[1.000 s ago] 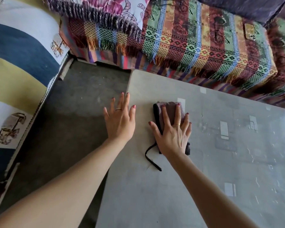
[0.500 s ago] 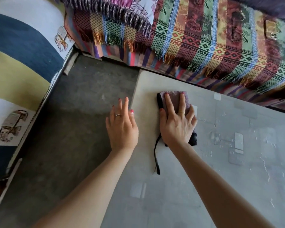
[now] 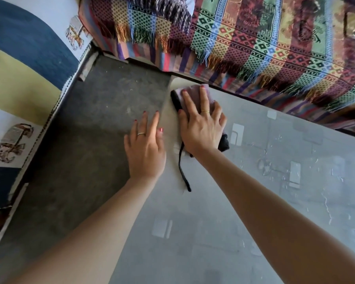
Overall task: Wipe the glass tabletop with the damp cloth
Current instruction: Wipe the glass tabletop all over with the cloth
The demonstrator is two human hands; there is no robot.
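Hands: your left hand (image 3: 145, 149) lies flat and empty, fingers spread narrow, at the left edge of the bench (image 3: 223, 232); your right hand (image 3: 201, 128) is flat, fingers spread, pressing down on the damp cloth (image 3: 195, 95).
Left of scene: a blue, yellow and white patterned cushion (image 3: 19, 64) borders the dark floor (image 3: 86, 144), which runs along the bench's left edge.
Left hand's job: it looks like a brace; keep the palm planted at the edge so your reach stays steady, and keep its fingers out of the cloth's path.
Cloth position: it sits at the far left corner of the glass, just beside the fringed woven throw (image 3: 275, 50); a black strap (image 3: 183, 173) trails from it toward you across the glass.
Step in hand: wiping the corner, by my judgement; press evenly through the whole palm, not just the fingertips.
Watch: tuck the strap under the cloth so it does not drag streaks.
Middle: the glass near your forearms looks dull and smeared.
Right: white flecks and scratches (image 3: 326, 206) and pale taped patches (image 3: 294, 174) mark the surface; work toward them in overlapping passes.
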